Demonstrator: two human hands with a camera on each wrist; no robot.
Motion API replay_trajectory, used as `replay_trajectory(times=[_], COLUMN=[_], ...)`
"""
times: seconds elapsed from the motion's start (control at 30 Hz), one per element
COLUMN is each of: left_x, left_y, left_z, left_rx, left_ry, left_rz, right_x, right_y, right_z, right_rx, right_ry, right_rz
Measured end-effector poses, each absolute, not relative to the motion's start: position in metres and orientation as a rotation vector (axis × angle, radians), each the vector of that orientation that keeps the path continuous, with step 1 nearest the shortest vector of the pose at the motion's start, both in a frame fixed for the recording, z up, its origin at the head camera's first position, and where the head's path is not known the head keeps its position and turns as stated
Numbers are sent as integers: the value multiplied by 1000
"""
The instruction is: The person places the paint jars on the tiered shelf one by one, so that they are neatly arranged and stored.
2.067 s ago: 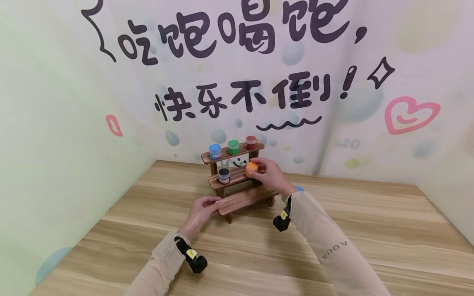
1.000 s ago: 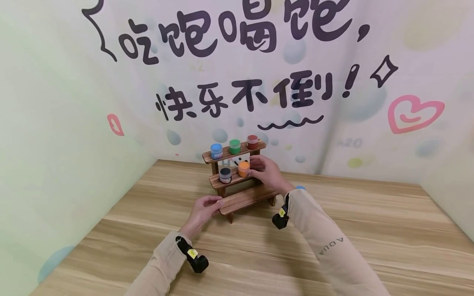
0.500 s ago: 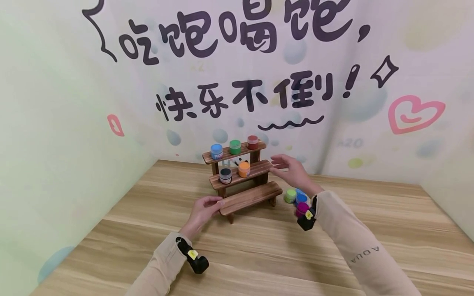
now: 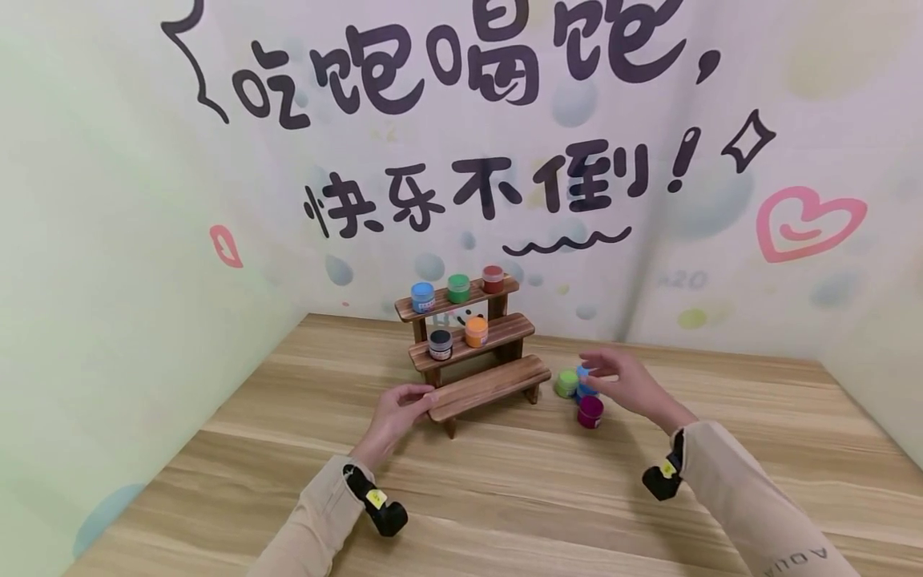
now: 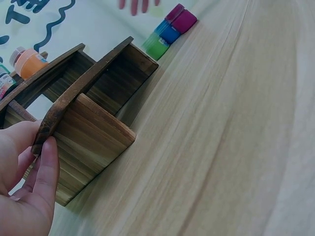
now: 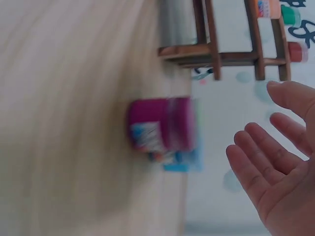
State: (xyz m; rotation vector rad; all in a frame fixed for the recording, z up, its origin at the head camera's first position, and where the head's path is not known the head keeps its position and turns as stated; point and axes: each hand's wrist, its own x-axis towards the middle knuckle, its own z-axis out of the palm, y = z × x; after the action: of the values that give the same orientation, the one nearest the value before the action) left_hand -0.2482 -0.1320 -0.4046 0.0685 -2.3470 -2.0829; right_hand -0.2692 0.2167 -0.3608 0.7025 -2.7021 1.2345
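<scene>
A three-step wooden display rack (image 4: 497,386) stands on the table. My left hand (image 4: 392,413) pinches the left end of its lowest step between thumb and fingers, plain in the left wrist view. To the rack's right, my right hand (image 4: 629,386) hovers by loose paint jars, fingers spread and holding nothing. Nearest it is a blue jar (image 4: 587,392), partly covered by the fingers in the head view. A light green jar (image 4: 566,383) sits left of that, and a magenta jar (image 4: 590,412) in front. An orange jar (image 4: 477,332) rests on the middle step beside a black jar (image 4: 441,345).
On the top step stand a light blue jar (image 4: 423,297), a green jar (image 4: 458,288) and a dark red jar (image 4: 493,279). Behind the wood-grain table (image 4: 505,497) hangs a printed cloth backdrop (image 4: 404,264); another pale wall (image 4: 144,320) borders the left side.
My right hand set the orange jar on the middle step, slid it left beside the black one, let go, and moved right and down to the loose jars. The left hand stays put.
</scene>
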Motion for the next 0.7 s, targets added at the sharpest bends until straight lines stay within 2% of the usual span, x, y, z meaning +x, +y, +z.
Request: replay_trajectory(times=[0.3, 0.7], left_x=[-248, -249], left_y=[-132, -132], left_z=[-407, -406], left_rx=[39, 70], left_ry=[-2320, -2315], left_rz=[-2105, -2115], right_x=[-254, -253], right_y=[230, 224], right_z=[-380, -389], right_rx=[662, 621], right_ry=[-2774, -2803], right_rz=[1306, 1229])
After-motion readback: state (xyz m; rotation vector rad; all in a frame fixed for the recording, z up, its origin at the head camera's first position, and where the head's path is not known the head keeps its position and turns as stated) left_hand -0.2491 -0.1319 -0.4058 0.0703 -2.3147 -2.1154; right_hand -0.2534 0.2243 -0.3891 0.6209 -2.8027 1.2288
